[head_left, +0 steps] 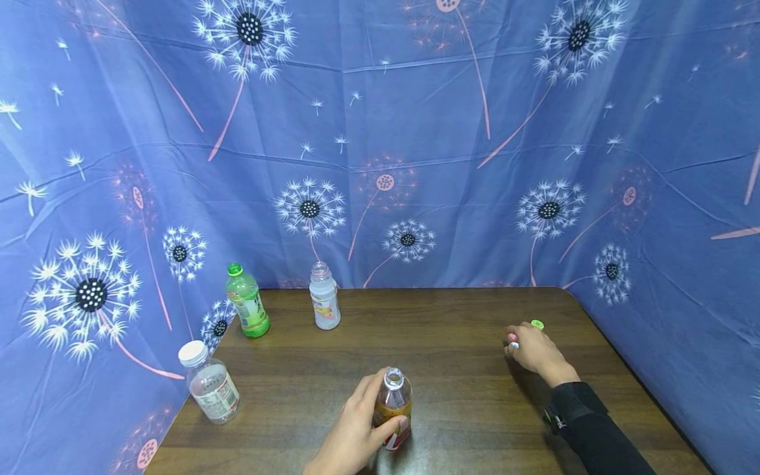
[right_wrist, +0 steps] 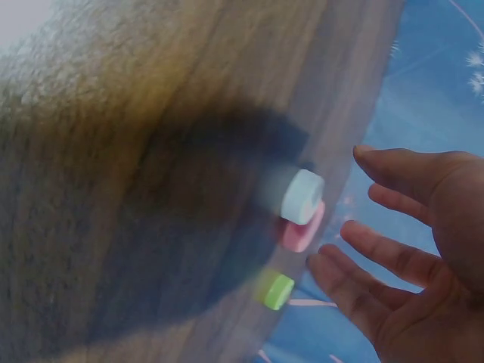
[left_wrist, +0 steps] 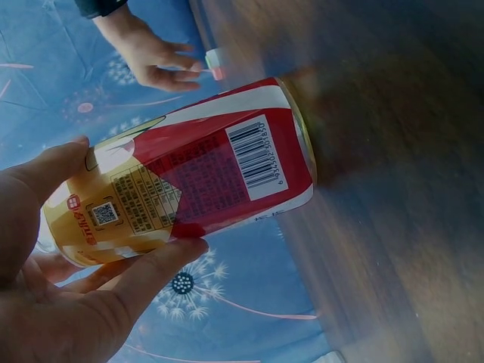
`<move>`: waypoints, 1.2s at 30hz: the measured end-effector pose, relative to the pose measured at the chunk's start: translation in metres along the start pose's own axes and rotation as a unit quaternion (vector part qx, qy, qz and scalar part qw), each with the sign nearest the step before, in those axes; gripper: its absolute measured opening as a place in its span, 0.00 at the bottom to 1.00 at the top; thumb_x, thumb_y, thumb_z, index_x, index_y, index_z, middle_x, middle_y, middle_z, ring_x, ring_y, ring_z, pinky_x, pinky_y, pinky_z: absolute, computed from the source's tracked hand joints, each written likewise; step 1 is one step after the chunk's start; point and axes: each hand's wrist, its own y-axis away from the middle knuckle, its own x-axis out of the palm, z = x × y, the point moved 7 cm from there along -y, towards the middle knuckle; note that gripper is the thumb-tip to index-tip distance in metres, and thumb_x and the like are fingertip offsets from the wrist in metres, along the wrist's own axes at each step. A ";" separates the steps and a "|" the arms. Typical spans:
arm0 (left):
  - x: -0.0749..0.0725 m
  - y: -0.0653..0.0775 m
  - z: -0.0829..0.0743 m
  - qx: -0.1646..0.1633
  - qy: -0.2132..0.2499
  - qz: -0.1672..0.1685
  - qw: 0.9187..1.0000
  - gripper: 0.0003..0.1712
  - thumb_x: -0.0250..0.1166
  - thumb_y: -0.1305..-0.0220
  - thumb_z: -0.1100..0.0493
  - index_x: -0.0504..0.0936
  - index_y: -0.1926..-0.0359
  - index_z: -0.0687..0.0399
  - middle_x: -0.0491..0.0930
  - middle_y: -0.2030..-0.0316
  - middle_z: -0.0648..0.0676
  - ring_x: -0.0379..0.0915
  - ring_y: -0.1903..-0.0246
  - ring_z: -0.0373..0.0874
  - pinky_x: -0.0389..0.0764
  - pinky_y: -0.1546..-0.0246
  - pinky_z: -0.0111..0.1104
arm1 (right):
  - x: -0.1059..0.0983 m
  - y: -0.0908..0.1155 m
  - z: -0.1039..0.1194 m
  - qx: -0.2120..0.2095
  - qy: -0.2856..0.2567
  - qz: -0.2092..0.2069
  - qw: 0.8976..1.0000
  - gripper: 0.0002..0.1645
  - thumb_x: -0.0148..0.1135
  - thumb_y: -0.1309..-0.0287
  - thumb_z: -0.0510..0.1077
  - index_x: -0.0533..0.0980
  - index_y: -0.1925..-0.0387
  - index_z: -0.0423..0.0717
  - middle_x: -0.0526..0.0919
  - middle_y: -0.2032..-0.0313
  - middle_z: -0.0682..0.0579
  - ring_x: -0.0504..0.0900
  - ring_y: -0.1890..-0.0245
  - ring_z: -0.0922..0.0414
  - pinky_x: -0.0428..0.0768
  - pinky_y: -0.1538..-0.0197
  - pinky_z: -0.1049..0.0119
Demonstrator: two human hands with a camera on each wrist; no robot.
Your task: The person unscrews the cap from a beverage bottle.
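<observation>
Left hand: the left hand point(head_left: 353, 422) holds the juice bottle, thumb on one side and fingers round the other; lower middle of the head frame.
Juice bottle: the juice bottle point(head_left: 393, 402) is at lower centre of the head frame, mouth uncovered, amber contents below a clear neck. Cannot tell whether its base touches the worktop.
Bottle label: red, white and gold label point(left_wrist: 204, 162) with a barcode point(left_wrist: 257, 157) near the base end, at centre of the left wrist frame.
Right hand: the right hand point(head_left: 537, 349) is at right of the head frame, over the caps. In the right wrist frame its fingers are spread and relaxed, grip nothing and stand just short of the caps.
Caps: white cap point(right_wrist: 304, 197) overlaps pink cap point(right_wrist: 301, 234) in the right wrist frame, right of centre; green cap point(right_wrist: 279, 291) lies below them, apart.
Right arm: black sleeve point(head_left: 600, 429), lower right of the head frame.
Other bottles: green bottle point(head_left: 249, 307) and pale labelled bottle point(head_left: 324, 303) near the back edge, left of centre; clear bottle with a white lid point(head_left: 215, 392) at lower left.
Surface: brown wood-grain worktop point(head_left: 451, 349).
Backdrop: blue cloth point(head_left: 439, 119) printed with dandelions.
</observation>
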 end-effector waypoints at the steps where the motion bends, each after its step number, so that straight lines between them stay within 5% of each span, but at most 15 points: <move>1: 0.000 0.000 0.000 -0.001 0.002 0.002 1.000 0.45 0.75 0.35 0.51 0.63 0.22 0.48 0.75 0.37 0.56 0.81 0.44 0.53 0.88 0.51 0.39 | 0.002 -0.001 0.000 -0.003 0.003 0.003 1.000 0.24 0.76 0.46 0.41 0.82 0.48 0.35 0.84 0.58 0.38 0.85 0.56 0.37 0.84 0.55 0.39; 26: 0.001 0.000 0.005 -0.009 -0.016 -0.003 1.000 0.46 0.74 0.34 0.46 0.62 0.22 0.47 0.76 0.38 0.53 0.81 0.45 0.48 0.88 0.51 0.40 | 0.022 -0.008 -0.012 0.029 0.020 0.029 0.999 0.09 0.65 0.46 0.29 0.85 0.63 0.39 0.79 0.63 0.40 0.81 0.58 0.40 0.84 0.58 0.43; 36: 0.001 0.000 0.008 -0.023 -0.004 0.007 1.000 0.45 0.73 0.33 0.46 0.62 0.22 0.47 0.76 0.38 0.54 0.81 0.45 0.51 0.88 0.52 0.39 | 0.021 -0.008 -0.012 0.044 0.011 0.040 0.998 0.13 0.64 0.43 0.30 0.85 0.56 0.36 0.81 0.57 0.36 0.83 0.54 0.36 0.84 0.53 0.40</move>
